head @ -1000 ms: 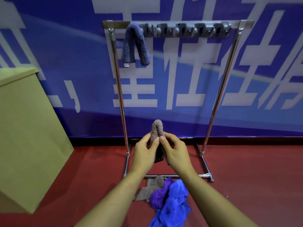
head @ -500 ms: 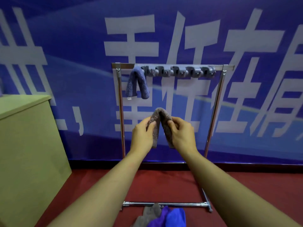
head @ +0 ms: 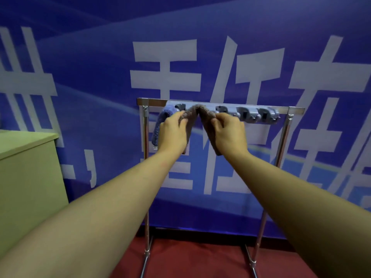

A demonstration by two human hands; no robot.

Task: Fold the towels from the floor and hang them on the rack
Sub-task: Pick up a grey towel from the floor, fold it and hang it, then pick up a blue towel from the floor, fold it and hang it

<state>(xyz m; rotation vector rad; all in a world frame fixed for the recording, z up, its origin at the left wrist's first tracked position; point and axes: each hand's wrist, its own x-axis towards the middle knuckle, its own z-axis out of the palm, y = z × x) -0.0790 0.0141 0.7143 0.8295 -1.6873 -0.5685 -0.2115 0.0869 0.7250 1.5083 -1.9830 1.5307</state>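
Now the grey-brown towel (head: 195, 114) is up at the top bar of the rack (head: 285, 137), folded into a narrow band and bent over in an upside-down V, its peak right at the row of grey hooks (head: 249, 115). The left hand (head: 172, 135) pinches the left fall of the cloth with curled fingers, and the right hand (head: 228, 135) pinches the right fall the same way. It has a nubbly, terry look, both ends hanging behind the hands. Just to the left, a blue towel (head: 161, 125) hangs draped over the rack's first hook, partly hidden by the left hand. Behind stands a blue banner (head: 100, 67) with big white characters, below is a red floor (head: 190, 255), and at the left edge sits a pale green cabinet (head: 26, 177).
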